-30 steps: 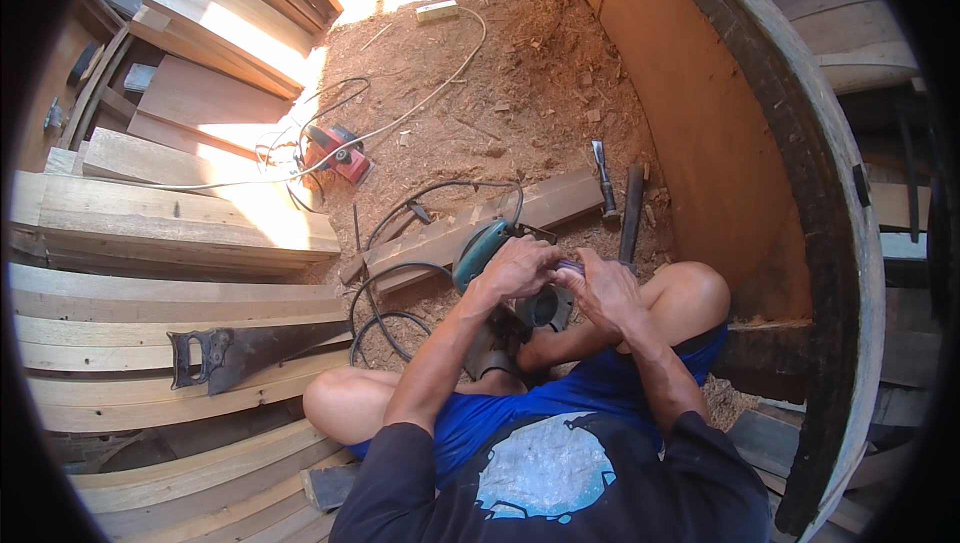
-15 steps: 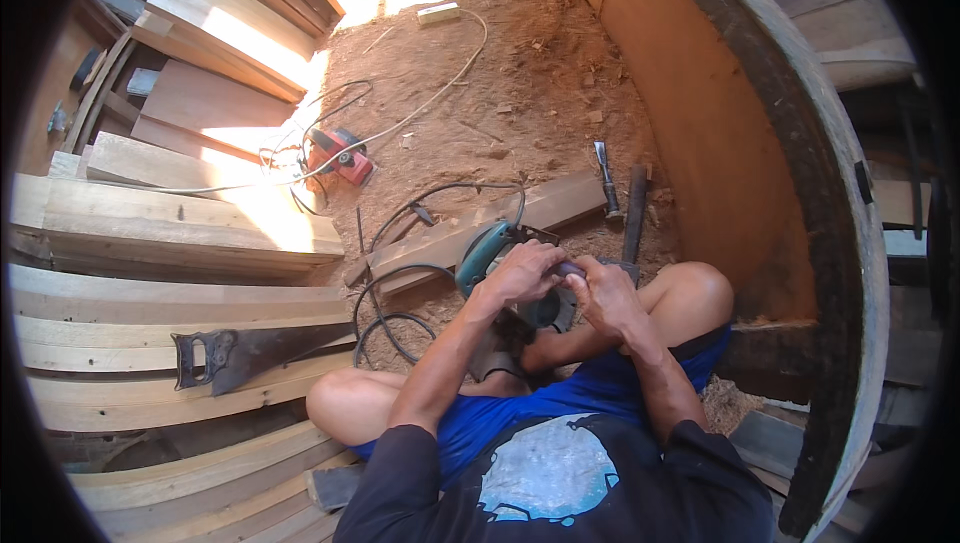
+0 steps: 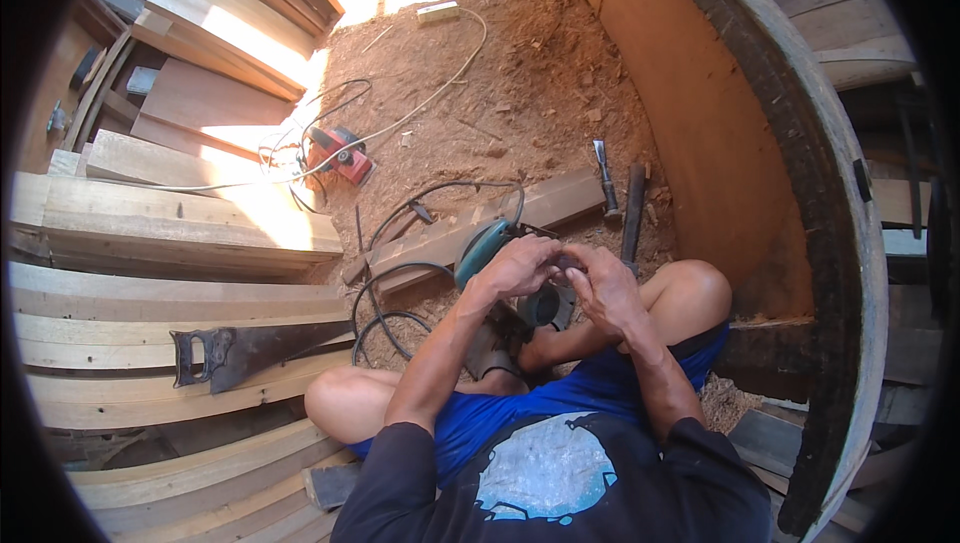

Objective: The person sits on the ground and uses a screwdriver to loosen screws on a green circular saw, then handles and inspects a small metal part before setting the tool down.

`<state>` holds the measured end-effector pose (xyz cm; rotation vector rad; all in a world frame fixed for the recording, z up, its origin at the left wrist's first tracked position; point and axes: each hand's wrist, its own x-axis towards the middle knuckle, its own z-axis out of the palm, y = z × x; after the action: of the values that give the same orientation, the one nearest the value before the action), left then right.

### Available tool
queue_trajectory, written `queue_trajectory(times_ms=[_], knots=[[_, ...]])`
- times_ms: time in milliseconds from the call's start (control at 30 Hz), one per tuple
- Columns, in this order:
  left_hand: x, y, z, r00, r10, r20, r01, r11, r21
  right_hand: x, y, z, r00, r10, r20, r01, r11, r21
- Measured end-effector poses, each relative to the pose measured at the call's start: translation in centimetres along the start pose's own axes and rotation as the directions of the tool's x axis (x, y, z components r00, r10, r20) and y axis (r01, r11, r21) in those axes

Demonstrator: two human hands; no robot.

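Observation:
My left hand (image 3: 522, 265) and my right hand (image 3: 606, 288) meet in front of my crossed legs, fingers curled in toward each other. Both are closed round something small and dark, mostly hidden by the fingers; its kind cannot be made out. Just below and beside them, a teal corded power tool (image 3: 482, 249) stands on the ground between my legs. Its lower part is partly covered by my hands and forearm. Beyond it lies a wooden board (image 3: 550, 205). A chisel (image 3: 606, 179) and a dark-handled hammer (image 3: 634, 211) lie ahead of my right hand.
Stacked planks (image 3: 180, 223) line the left side, with a handsaw (image 3: 250, 353) lying on them. A red power tool (image 3: 340, 155) and a pale cord (image 3: 440, 93) rest on the sawdust-covered ground (image 3: 530, 53). A curved orange-brown panel (image 3: 710, 113) rises at the right.
My fingers have drawn closer together over the small object, whose purplish side showed between them before. Both hands remain above the teal tool.

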<state>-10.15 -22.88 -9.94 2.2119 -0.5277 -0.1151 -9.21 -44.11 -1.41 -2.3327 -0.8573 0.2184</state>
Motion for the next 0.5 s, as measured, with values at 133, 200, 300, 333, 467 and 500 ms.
queue_trajectory(times_ms=[133, 200, 300, 333, 467, 500], knots=[[0.1, 1.4, -0.3, 0.997, -0.050, -0.059, 0.049, 0.998, -0.024, 0.6, -0.3, 0.1, 0.947, 0.305, 0.097, -0.305, 0.952, -0.009], [0.2, 1.6, -0.3, 0.997, -0.053, -0.056, 0.052, 0.998, -0.021, 0.6, 0.5, 0.4, 0.939, 0.294, 0.177, -0.291, 0.956, -0.045], [0.0, 0.9, -0.6, 0.989, 0.080, -0.124, -0.091, 0.992, -0.088, 0.0, 1.4, 0.6, 0.999, 0.023, 0.032, -0.020, 0.995, -0.103], [-0.1, 0.6, -1.1, 0.998, 0.008, -0.060, -0.012, 0.997, -0.071, 0.1, 0.9, 0.5, 1.000, 0.005, -0.002, -0.005, 0.999, -0.047], [-0.3, 0.2, -0.9, 0.998, -0.063, -0.010, 0.062, 0.997, -0.045, 1.0, -0.8, 0.0, 0.934, 0.305, 0.184, -0.304, 0.952, -0.033], [-0.4, 0.1, -0.6, 0.997, -0.017, -0.077, 0.012, 0.998, -0.069, 0.9, -0.5, 0.4, 0.935, 0.303, 0.186, -0.303, 0.952, -0.032]])
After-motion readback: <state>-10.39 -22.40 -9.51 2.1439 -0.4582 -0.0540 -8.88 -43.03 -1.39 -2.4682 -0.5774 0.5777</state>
